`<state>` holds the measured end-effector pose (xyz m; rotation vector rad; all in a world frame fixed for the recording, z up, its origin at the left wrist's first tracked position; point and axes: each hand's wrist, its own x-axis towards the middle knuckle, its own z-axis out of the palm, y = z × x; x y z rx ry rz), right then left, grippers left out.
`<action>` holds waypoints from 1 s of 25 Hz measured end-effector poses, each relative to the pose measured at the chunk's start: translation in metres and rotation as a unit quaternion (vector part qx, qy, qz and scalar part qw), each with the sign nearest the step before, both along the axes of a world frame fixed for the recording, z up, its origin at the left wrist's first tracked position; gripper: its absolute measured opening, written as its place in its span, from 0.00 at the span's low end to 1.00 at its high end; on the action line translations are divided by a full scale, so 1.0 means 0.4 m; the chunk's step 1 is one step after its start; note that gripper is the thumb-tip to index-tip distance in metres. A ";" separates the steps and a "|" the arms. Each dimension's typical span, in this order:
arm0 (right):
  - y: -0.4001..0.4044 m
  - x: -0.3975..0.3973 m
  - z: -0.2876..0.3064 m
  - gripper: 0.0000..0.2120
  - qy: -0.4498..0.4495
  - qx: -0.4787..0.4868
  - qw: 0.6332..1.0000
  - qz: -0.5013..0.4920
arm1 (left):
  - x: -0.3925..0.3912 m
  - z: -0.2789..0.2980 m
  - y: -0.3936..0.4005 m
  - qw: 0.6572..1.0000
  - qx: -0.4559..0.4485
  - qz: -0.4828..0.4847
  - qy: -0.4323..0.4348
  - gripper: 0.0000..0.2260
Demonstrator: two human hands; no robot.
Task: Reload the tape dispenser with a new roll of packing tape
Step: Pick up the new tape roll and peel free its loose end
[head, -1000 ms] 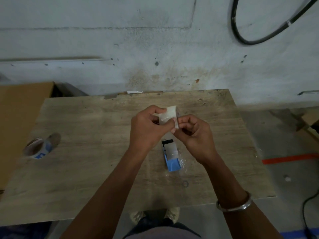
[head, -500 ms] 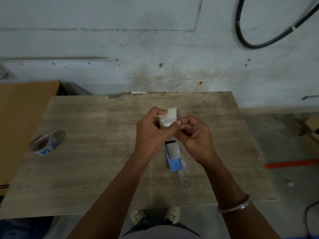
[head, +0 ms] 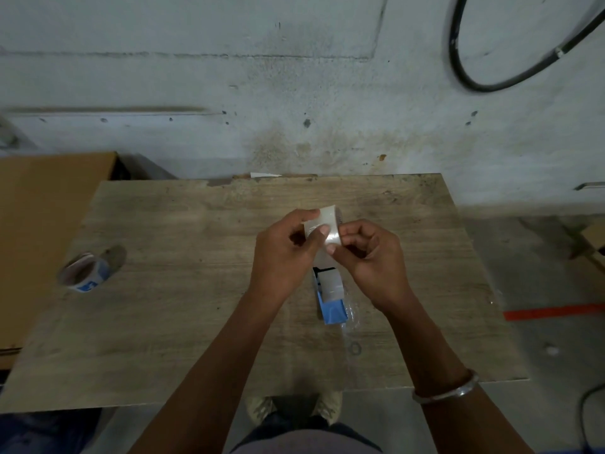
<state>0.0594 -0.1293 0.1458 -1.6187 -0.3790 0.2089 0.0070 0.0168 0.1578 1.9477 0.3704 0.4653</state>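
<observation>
A roll of clear packing tape (head: 328, 221) is held above the middle of the wooden table (head: 183, 257). My left hand (head: 283, 250) grips the roll, with its thumb across the tape's face. My right hand (head: 370, 253) pinches the roll's right side with thumb and curled fingers. Below the hands, the blue tape dispenser (head: 330, 298) lies on the table, its end toward me, with clear film beside it. An empty tape core (head: 85, 273) with blue print lies near the table's left edge.
A brown cardboard box (head: 42, 224) stands left of the table. A concrete wall with a hanging black cable (head: 474, 77) is behind. An orange line (head: 553, 312) marks the floor on the right. My shoes (head: 262, 407) show under the near edge.
Both hands stay together on the roll at the same spot. My right fingers have shifted a little on the tape's face. The view has drifted slightly.
</observation>
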 end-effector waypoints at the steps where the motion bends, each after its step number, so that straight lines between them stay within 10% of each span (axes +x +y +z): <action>1: -0.001 0.000 0.000 0.10 0.003 -0.003 1.000 -0.008 | -0.001 -0.001 0.009 0.996 0.089 -0.004 -0.002 0.14; 7: 0.003 0.001 -0.003 0.10 -0.016 -0.055 0.998 0.001 | -0.004 -0.004 0.013 0.956 0.273 -0.063 -0.090 0.05; 25: 0.017 -0.026 -0.019 0.11 -0.019 -0.106 0.993 -0.037 | 0.000 -0.022 0.029 0.977 0.191 -0.075 -0.052 0.06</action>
